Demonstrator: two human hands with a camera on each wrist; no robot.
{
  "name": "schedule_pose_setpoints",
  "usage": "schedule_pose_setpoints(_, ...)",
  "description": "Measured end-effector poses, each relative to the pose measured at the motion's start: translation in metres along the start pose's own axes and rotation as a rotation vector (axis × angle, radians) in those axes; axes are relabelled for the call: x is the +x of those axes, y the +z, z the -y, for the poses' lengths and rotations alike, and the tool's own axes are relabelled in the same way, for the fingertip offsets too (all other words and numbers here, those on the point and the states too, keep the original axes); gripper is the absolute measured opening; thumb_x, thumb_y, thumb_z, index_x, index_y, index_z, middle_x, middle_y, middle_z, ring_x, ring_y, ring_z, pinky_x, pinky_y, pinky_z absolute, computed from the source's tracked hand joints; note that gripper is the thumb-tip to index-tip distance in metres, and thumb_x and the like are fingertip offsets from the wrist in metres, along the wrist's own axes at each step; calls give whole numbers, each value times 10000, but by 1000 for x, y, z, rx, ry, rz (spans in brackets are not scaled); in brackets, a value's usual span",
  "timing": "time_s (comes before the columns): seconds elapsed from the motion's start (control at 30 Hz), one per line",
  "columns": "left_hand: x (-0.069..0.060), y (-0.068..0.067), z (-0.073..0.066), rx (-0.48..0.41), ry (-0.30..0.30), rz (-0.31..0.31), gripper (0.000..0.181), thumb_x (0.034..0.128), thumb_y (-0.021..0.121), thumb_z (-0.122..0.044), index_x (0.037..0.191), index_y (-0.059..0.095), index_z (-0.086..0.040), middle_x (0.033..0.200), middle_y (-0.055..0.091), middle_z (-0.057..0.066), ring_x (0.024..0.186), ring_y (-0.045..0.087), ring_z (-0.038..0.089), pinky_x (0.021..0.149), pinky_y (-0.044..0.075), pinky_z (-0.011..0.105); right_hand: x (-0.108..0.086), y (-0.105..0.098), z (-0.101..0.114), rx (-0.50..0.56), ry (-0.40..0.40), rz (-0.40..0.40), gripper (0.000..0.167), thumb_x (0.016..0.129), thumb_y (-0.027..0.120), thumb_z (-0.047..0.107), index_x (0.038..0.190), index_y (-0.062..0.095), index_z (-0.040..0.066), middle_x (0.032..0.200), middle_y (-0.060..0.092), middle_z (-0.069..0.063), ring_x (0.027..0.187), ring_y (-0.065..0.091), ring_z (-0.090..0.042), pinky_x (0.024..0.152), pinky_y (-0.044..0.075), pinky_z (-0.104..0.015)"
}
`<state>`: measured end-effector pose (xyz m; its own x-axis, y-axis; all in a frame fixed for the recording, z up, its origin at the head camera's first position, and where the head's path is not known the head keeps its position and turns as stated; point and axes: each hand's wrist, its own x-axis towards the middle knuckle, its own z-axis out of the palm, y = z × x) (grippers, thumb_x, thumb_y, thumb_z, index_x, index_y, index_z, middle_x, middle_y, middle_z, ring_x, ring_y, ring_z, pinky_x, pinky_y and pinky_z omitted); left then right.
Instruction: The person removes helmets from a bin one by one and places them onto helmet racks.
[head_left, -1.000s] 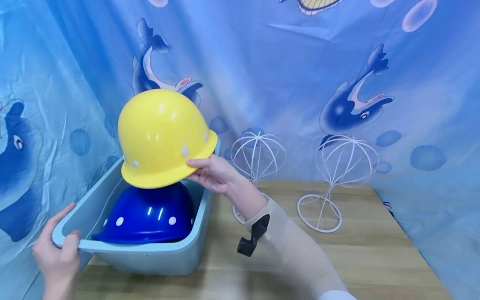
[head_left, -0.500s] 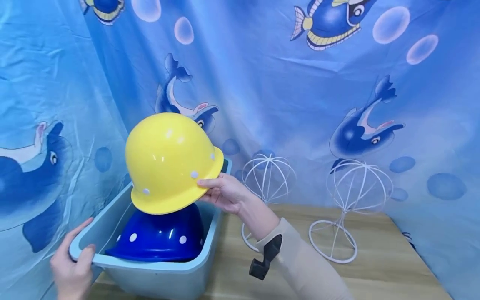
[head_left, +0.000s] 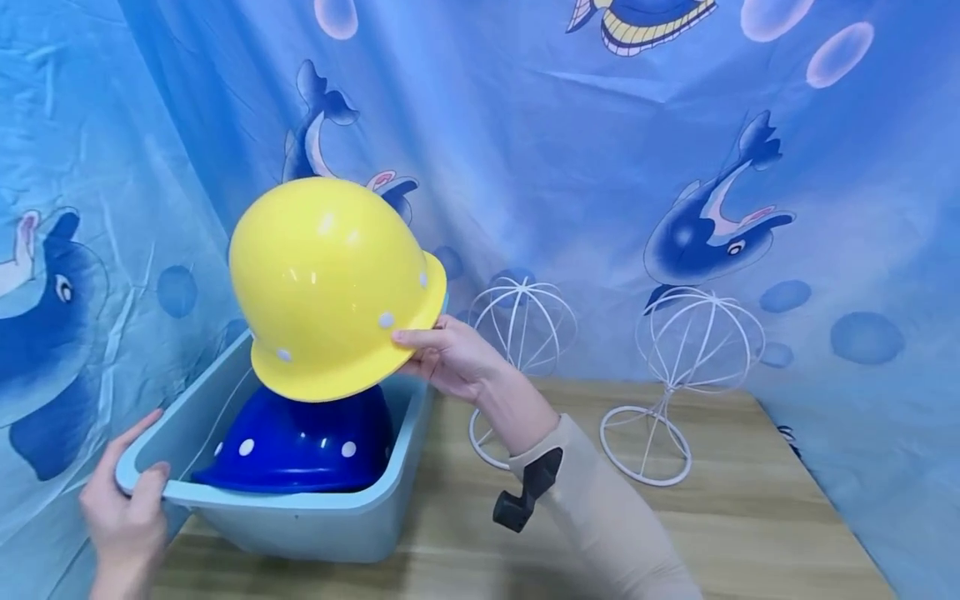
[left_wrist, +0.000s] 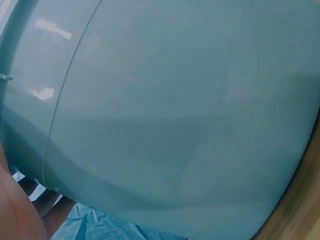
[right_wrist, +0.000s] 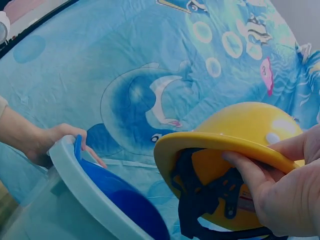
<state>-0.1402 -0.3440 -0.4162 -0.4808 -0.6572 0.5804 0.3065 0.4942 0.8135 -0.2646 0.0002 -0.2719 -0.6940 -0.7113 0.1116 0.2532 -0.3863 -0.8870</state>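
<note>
Head view: my right grip (head_left: 457,360) pinches the yellow hard hat (head_left: 326,279) by its brim (head_left: 322,387), likely because its glossy dome offers little hold; my left grip (head_left: 126,508) clasps the tub (head_left: 300,533), probably steadying it. Left wrist: that grip is cut off. Right wrist: fingers (right_wrist: 252,172) partly hide the dark harness (right_wrist: 197,194).
</note>
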Motion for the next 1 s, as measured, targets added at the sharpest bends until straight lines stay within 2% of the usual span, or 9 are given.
schedule_pose_setpoints(0.07, 2, 3, 0, -1, 10, 6, 560, 840, 522, 54, 1336, 751, -67, 821, 633, -279, 671, 483, -17, 660, 391, 87, -3, -2, 6, -10, -25, 19, 309, 1051, 457, -86, 1252, 654, 38, 1077, 792, 3, 999, 782, -126, 932, 612, -337)
schedule_pose_setpoints(0.13, 2, 7, 0, -1, 17, 20, 563, 845, 516, 47, 1348, 742, -64, 747, 587, -269, 620, 446, -27, 626, 370, 104, -6, -4, 13, -14, -50, 29, 320, 1044, 439, -98, 1202, 676, 49, 1055, 800, -4, 981, 788, -131, 862, 629, -310)
schedule_pose_setpoints(0.3, -5, 12, 2, -12, 18, -2, 560, 843, 510, 46, 1340, 746, -60, 709, 569, -262, 577, 417, -29, 602, 362, 111, -14, -8, 26, -16, -69, 39, 384, 1038, 429, -100, 1083, 745, 115, 1043, 810, -11, 970, 794, -135, 842, 633, -297)
schedule_pose_setpoints(0.37, -7, 12, 3, -9, 18, -5, 559, 845, 512, 47, 1342, 744, -58, 767, 605, -272, 619, 451, -24, 634, 384, 98, -16, -10, 29, -19, -73, 36, 406, 1037, 425, -101, 1059, 758, 129, 1044, 811, -9, 972, 794, -132, 841, 632, -292)
schedule_pose_setpoints(0.43, -6, 12, 4, -10, 16, 0, 560, 847, 510, 46, 1344, 744, -61, 728, 582, -259, 598, 433, -20, 624, 373, 109, -19, -12, 31, -20, -84, 33, 416, 1036, 418, -104, 1057, 761, 132, 1051, 811, -9, 978, 793, -130, 844, 632, -292)
schedule_pose_setpoints(0.53, -3, 11, 4, -16, 15, 6, 558, 853, 503, 41, 1348, 740, -57, 757, 604, -260, 615, 448, -15, 636, 381, 114, -22, -15, 33, -20, -104, 35, 419, 1031, 411, -101, 1068, 760, 129, 1066, 809, -8, 993, 790, -127, 849, 632, -297)
schedule_pose_setpoints(0.67, 0, 9, 5, -33, 18, -9, 556, 844, 501, 37, 1337, 745, -47, 875, 672, -284, 666, 496, -15, 650, 391, 116, -27, -19, 37, -16, -123, 46, 409, 1025, 413, -94, 1077, 758, 121, 1081, 809, -10, 1004, 790, -128, 863, 629, -301)
schedule_pose_setpoints(0.87, 1, 4, 2, -57, 59, -37, 539, 833, 493, 42, 1306, 749, -2, 992, 717, -284, 766, 579, -39, 713, 423, 115, -32, -26, 40, -22, -146, 88, 443, 1029, 386, -94, 1116, 757, 130, 1123, 803, -5, 1035, 786, -140, 896, 625, -314)
schedule_pose_setpoints(1.0, 0, 1, 1, -43, 35, -27, 537, 847, 494, 42, 1316, 747, -16, 936, 698, -273, 737, 554, -23, 695, 418, 116, -41, -34, 41, -25, -168, 120, 475, 1032, 351, -94, 1134, 763, 120, 1140, 804, -19, 1024, 778, -131, 890, 616, -288)
